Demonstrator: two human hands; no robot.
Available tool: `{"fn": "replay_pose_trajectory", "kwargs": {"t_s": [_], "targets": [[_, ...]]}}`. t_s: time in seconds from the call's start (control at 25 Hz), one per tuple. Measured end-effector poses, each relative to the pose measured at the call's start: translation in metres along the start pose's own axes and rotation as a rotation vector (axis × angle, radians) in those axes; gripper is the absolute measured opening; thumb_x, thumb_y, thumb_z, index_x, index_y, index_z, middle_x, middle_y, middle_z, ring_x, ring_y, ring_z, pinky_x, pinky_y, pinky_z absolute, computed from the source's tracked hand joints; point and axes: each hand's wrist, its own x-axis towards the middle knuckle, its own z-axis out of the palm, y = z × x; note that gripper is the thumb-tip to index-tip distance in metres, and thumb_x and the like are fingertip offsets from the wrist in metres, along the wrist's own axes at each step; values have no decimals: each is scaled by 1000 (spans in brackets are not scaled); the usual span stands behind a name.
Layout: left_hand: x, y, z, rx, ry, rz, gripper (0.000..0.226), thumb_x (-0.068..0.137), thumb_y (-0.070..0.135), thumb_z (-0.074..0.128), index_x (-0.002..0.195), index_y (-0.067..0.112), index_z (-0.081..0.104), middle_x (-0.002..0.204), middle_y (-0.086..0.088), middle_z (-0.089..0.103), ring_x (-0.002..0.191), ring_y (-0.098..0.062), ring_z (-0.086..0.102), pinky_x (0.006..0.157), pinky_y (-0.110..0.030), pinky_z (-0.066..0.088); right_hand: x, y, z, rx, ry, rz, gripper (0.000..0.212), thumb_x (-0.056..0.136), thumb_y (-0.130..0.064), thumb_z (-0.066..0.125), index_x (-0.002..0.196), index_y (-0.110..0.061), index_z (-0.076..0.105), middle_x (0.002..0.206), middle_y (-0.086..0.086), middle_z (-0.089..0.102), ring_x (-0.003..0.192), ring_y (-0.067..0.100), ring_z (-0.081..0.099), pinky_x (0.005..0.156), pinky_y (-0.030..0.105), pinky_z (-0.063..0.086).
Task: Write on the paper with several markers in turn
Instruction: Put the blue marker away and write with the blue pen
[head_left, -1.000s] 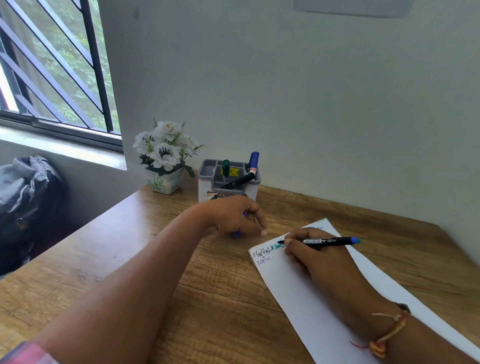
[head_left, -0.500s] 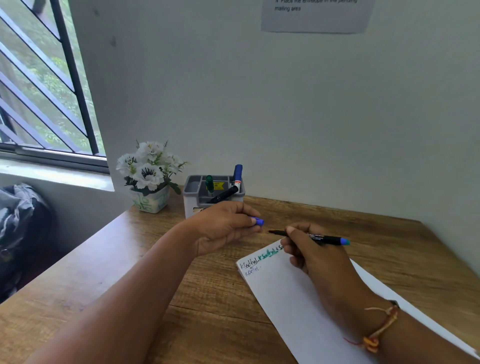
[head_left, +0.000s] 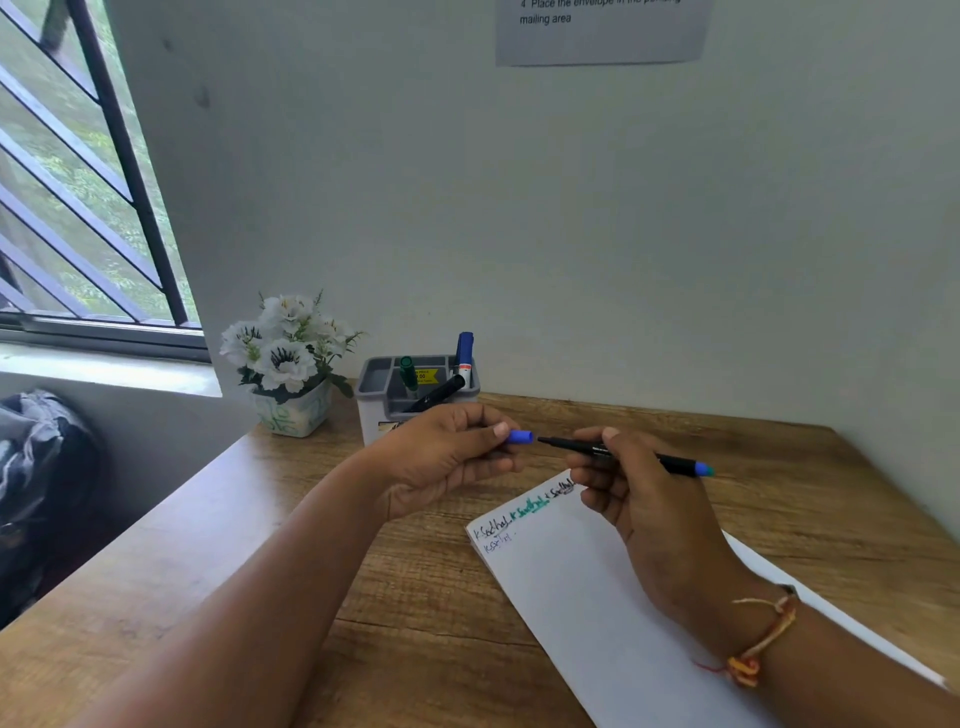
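Observation:
My right hand (head_left: 641, 493) holds a thin black marker (head_left: 670, 461) with a blue end, lifted above the desk, its bare tip pointing left. My left hand (head_left: 441, 454) pinches the marker's blue cap (head_left: 519, 436), its open end a short gap from the tip. Below them the white paper (head_left: 597, 597) lies slanted on the wooden desk (head_left: 415, 623), with black, green and blue handwriting along its top edge. A grey holder (head_left: 376, 405) behind my left hand contains a green marker (head_left: 408, 371), a black marker (head_left: 439, 392) and a blue marker (head_left: 464, 353).
A small pot of white flowers (head_left: 288, 358) stands left of the holder at the desk's back corner. The wall rises right behind the desk, with a printed notice (head_left: 602, 31) high up. A window (head_left: 78, 182) and a dark bag (head_left: 41, 478) are at left.
My right hand lifted the marker off the paper. My left hand rose from the desk with the blue cap and brought it close to the marker's tip. The camera tilted upward.

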Motion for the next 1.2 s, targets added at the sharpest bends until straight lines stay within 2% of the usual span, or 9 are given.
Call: {"fn": "replay_pose_trajectory", "kwargs": {"t_s": [0.28, 0.44, 0.52, 0.76, 1.04, 1.2], "targets": [[-5, 2, 5, 3, -49, -15, 22, 96, 3, 58, 116, -2, 63, 95, -15, 73, 85, -18, 74, 74, -23, 61, -1, 1, 0, -9, -40, 12, 24, 101, -20, 53, 103, -12, 76, 90, 15, 78, 80, 18, 73, 74, 32, 57], [-7, 3, 9, 33, -81, 11, 25, 87, 1, 65, 112, 2, 65, 96, -14, 75, 88, -18, 74, 80, -24, 61, -1, 2, -1, 12, -84, 29, 11, 97, -16, 61, 102, -9, 67, 92, 17, 79, 88, 26, 76, 74, 33, 59], [-8, 3, 10, 55, -91, 39, 27, 82, 1, 68, 110, 2, 66, 97, -14, 76, 88, -18, 74, 82, -25, 61, -2, 2, 0, 31, -122, 37, 14, 94, -17, 64, 101, -6, 68, 93, 19, 79, 89, 28, 77, 73, 31, 61], [-7, 1, 12, 100, -68, 83, 30, 77, 3, 72, 106, 3, 70, 101, -18, 76, 93, -22, 75, 83, -29, 61, -1, 2, -4, 27, -111, 22, 23, 86, -25, 70, 97, -6, 75, 82, 16, 78, 69, 16, 72, 61, 24, 59], [-7, 3, 12, 106, -84, 92, 30, 77, 6, 71, 107, 3, 70, 97, -18, 77, 85, -19, 77, 66, -21, 61, -1, -2, -5, -169, -189, -196, 11, 92, -14, 67, 95, -5, 73, 80, 11, 78, 69, 15, 73, 63, 21, 58], [-6, 2, 8, 104, -94, 91, 28, 78, 5, 71, 106, 2, 70, 100, -19, 77, 87, -20, 76, 68, -21, 61, -2, -3, -7, -257, -249, -260, 7, 91, -12, 68, 97, -9, 72, 83, 9, 78, 73, 18, 76, 67, 24, 61]]}}
